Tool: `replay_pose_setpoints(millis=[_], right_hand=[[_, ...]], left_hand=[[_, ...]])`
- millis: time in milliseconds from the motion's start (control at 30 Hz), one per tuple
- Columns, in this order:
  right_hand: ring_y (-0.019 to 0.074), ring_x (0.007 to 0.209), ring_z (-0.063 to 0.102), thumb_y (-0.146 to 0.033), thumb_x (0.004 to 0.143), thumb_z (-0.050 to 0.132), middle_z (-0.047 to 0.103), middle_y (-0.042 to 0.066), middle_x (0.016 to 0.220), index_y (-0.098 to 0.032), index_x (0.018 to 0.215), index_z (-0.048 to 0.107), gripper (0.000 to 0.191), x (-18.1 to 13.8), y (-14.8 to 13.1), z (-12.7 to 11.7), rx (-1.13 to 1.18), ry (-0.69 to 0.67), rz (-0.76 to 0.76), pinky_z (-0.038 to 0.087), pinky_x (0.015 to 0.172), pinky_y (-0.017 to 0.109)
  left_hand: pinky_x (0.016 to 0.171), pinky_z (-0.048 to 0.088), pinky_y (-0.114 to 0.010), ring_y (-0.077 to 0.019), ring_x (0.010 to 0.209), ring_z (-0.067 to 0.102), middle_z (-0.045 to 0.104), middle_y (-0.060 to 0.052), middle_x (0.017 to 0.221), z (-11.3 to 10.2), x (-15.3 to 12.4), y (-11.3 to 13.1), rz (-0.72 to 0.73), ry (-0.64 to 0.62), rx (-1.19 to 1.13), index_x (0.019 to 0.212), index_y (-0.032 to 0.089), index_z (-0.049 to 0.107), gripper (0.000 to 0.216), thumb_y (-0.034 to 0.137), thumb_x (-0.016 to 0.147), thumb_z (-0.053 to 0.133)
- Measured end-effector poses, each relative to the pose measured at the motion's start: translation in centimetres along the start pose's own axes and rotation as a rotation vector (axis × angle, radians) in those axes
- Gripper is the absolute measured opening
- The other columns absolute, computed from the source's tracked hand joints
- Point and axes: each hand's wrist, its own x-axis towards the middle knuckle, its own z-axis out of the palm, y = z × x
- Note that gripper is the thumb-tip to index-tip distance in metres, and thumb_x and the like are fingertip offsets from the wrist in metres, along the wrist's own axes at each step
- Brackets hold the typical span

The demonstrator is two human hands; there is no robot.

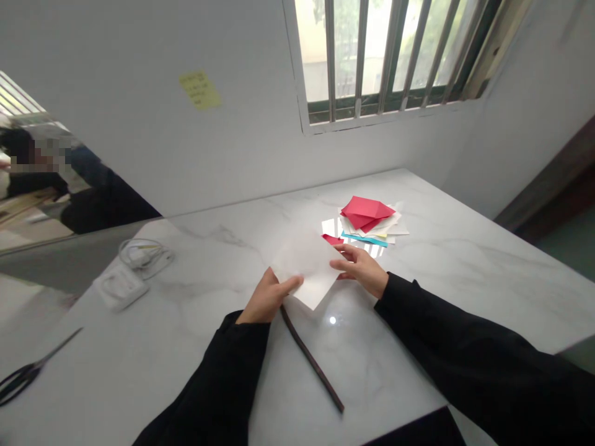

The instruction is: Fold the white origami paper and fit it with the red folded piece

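Note:
A square sheet of white paper (311, 266) is held up above the table between my two hands, one corner pointing toward me. My left hand (268, 296) grips its left edge, thumb on top and the other fingers hidden beneath. At the right edge, my right hand (360, 267) pinches the sheet with its fingers curled around the border. A thin dark brown stick (311, 362) lies on the table below the paper, its far end hidden near my left hand. Just behind the sheet shows a small red piece of paper (333, 240).
A stack of red, white and blue papers (368, 214) sits at the back. On the left are a white charger with cable (121, 286) and black-handled scissors (35, 370). A yellow note (199, 90) sticks to the wall beside a barred window (385, 59). A person (51, 167) is visible far left.

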Motion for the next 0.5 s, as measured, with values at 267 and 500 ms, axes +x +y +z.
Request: replay_pose_setpoints(millis=[267,500], right_hand=[[0.0167,0.069,0.067,-0.046,0.073,0.082,0.071,0.003,0.088,-0.02,0.105,0.07,0.043,0.4,-0.2,-0.8,-0.112,0.034,-0.125,0.052,0.053,0.025],[0.0121,0.055,0.057,-0.044,0.069,0.077,0.057,-0.005,0.069,-0.021,0.102,0.062,0.043,1.4,0.4,-1.4,-0.048,0.314,-0.149,0.047,0.047,0.023]], left_hand=[[0.085,0.059,-0.041,-0.0326,0.1,0.073,0.076,-0.013,0.111,-1.2,0.2,1.0,-0.132,-0.209,0.107,0.128,0.019,0.065,0.066,0.031,0.068,0.089],[0.069,0.055,-0.027,-0.0215,0.091,0.071,0.072,-0.012,0.115,-0.7,0.1,1.3,-0.17,0.016,0.081,0.137,0.023,0.057,0.074,0.036,0.071,0.087]])
